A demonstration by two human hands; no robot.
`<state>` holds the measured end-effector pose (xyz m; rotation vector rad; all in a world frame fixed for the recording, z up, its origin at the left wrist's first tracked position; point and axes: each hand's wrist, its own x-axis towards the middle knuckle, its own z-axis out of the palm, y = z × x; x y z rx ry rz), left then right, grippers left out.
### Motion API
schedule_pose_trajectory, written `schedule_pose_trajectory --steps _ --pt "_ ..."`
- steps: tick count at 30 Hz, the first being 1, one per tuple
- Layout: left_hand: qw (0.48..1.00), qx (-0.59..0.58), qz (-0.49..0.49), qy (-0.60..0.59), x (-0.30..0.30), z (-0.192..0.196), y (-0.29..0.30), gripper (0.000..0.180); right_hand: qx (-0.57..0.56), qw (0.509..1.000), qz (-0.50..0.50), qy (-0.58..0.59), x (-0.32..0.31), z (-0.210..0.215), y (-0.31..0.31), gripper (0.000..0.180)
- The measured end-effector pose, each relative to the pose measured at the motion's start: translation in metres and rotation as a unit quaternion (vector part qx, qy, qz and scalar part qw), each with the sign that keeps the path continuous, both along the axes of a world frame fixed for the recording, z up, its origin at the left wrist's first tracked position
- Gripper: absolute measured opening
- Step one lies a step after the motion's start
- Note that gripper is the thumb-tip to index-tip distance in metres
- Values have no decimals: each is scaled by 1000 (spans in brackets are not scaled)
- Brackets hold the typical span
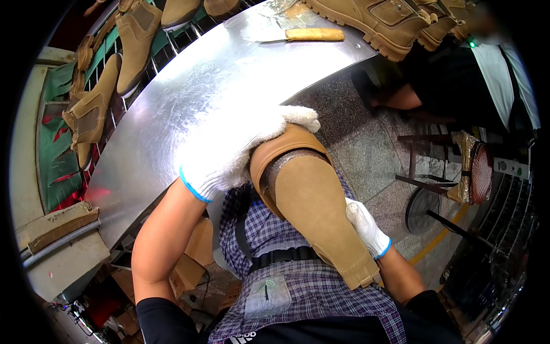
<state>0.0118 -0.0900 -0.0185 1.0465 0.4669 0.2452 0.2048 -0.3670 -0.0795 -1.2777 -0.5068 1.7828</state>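
Note:
A tan suede boot is held over my lap, its toe pointing away and its shaft toward my body. A brown sole cups the toe end, with a dark gap showing between it and the upper. My left hand, in a white knit glove with a blue cuff, presses around the sole at the toe. On the boot's right side, my gloved right hand grips near the shaft; some of its fingers are hidden behind the boot.
A shiny metal table curves ahead and left, bearing a yellow-handled tool with a flat blade. Brown boots stand at its far right; others hang on a rack at left. Rightward are another person and a stool.

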Motion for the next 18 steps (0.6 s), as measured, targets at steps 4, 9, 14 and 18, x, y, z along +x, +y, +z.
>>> schedule_pose_trajectory --steps 4,9,14,18 --pt "1000 7 1 4 -2 -1 -3 64 -15 1000 -2 -4 -1 -3 1 70" --pt "1000 2 6 12 1 -1 -6 60 -31 999 -34 16 -4 -2 0 68" --pt "1000 -16 9 18 5 -3 -8 57 -34 998 -40 29 -2 -8 -3 67" --pt "1000 2 -1 17 7 -4 -7 57 -33 998 -55 28 -5 -13 -5 68"
